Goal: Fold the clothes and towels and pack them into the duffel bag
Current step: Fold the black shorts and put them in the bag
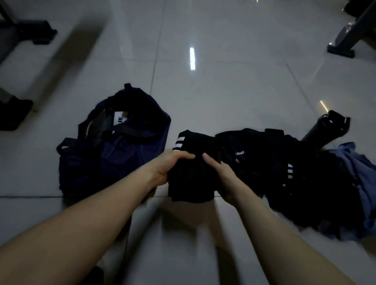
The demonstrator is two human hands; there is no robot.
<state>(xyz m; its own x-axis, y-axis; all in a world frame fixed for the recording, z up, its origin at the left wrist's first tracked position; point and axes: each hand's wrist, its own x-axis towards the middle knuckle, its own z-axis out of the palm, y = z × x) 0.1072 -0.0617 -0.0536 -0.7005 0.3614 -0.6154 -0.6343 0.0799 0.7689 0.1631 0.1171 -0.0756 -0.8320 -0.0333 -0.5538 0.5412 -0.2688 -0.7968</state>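
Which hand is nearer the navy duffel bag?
Left. The left hand grips the folded black garment on the side next to the duffel bag; the right hand grips its other side, by the clothes pile.

- Both hands, left hand [170,163] and right hand [220,176], grip a folded black garment [194,164] with white stripes.
- Navy duffel bag [117,143] lies open just left.
- Dark clothes pile [300,174] sits right, on the tiled floor [229,83].
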